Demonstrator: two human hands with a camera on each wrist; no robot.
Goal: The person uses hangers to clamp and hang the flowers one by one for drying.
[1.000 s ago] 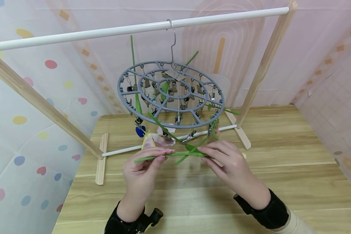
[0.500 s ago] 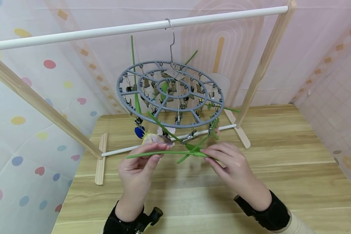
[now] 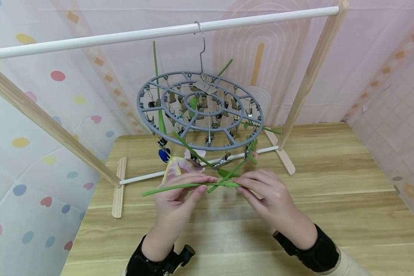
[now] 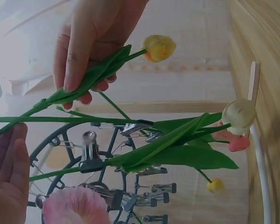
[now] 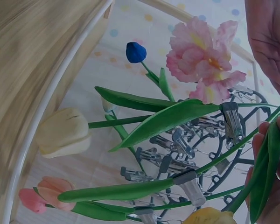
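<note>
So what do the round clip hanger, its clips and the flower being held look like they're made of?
Round hanger: matte grey moulded plastic, probably. Clips: shiny silver metal, going by the glints. Flower stem, pinched by both hands: likely artificial, with a smooth, uniform green plastic look.

A clip hanger (image 3: 200, 111) hangs from the rail (image 3: 158, 33) above the counter (image 3: 331, 199), with the stem (image 3: 179, 186) held between left hand (image 3: 179, 195) and right hand (image 3: 267, 191) just before it.
</note>
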